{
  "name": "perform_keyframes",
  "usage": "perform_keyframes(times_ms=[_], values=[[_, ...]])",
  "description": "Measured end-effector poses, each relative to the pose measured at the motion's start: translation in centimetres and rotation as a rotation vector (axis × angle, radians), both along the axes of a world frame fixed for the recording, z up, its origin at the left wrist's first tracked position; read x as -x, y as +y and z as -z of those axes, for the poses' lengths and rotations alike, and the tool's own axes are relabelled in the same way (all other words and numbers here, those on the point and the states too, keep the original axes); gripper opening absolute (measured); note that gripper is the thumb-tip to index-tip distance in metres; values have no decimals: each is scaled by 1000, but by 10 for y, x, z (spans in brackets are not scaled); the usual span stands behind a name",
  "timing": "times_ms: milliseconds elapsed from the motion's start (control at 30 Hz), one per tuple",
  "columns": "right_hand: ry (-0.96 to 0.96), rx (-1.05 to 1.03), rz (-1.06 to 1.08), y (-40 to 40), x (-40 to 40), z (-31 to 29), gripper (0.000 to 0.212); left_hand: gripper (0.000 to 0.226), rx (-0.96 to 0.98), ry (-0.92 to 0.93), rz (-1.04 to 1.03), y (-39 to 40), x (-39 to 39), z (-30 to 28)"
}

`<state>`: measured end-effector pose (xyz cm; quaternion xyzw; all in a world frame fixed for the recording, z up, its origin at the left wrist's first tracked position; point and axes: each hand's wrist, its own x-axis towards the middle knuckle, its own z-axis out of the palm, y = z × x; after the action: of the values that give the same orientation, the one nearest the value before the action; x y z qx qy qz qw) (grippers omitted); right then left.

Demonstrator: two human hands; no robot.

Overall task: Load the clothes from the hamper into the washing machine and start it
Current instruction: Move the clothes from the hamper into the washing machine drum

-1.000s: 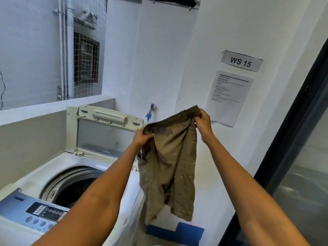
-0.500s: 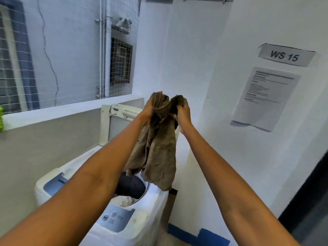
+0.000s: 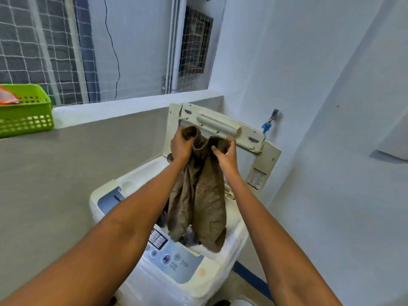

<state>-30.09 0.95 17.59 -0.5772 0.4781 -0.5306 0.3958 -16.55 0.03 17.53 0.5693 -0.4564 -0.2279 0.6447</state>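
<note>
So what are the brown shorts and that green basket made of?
The brown shorts look like soft woven cloth, maybe cotton: matte, wrinkled, hanging limp from both hands. The green basket on the ledge looks like moulded plastic: bright, smooth, slightly shiny, with neat rows of holes in its wall.

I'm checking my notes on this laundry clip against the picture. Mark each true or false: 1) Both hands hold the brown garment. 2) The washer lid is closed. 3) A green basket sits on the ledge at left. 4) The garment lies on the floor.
1) True: the left hand and right hand both grip the brown garment at its top.
2) False: the washer lid stands raised.
3) True: the green basket sits on the ledge.
4) False: it hangs over the washing machine opening.
</note>
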Motion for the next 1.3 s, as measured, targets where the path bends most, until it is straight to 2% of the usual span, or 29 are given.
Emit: perform_keyframes(times_ms=[67,167,267,333,400,467,533,633,700,733,867,933,1033,1133,1233,1300], values=[[-61,-13,35,-18,-21,11,34,16,8,-25,-24,-22,-15,10],[-6,-64,132,-45,-44,30,29,22,-126,-180,145,-62,-37,30],[286,-204,226,-65,-57,67,28,30,-415,-428,495,-92,-50,65],[552,-317,188,-74,-60,102,31,33,-626,-617,669,-105,-53,98],[764,-429,90,-79,-59,140,38,40,-809,-720,701,-116,-56,136],[908,-515,-26,-82,-55,173,40,43,-963,-760,634,-122,-62,175],[926,-599,-53,-81,-53,203,42,48,-1050,-868,544,-125,-66,208],[761,-671,43,-65,-60,238,35,58,-1082,-1311,478,-120,-74,244],[684,-690,17,-55,-70,262,35,61,-1088,-1422,502,-121,-80,263],[689,-722,-39,-51,-75,273,39,65,-1096,-1380,546,-122,-81,276],[717,-904,-250,-44,-83,295,58,70,-1290,-950,852,-123,-85,320],[692,-933,-259,-44,-80,297,61,65,-1330,-907,984,-117,-81,328],[677,-887,-169,-47,-66,296,56,51,-1190,-839,1010,-112,-64,322],[651,-782,-57,-48,-49,283,42,39,-1029,-744,995,-116,-40,298],[593,-619,108,-45,-24,260,35,29,-801,-660,964,-112,-8,259],[527,-463,257,-38,-5,243,31,28,-608,-707,965,-102,20,234]])
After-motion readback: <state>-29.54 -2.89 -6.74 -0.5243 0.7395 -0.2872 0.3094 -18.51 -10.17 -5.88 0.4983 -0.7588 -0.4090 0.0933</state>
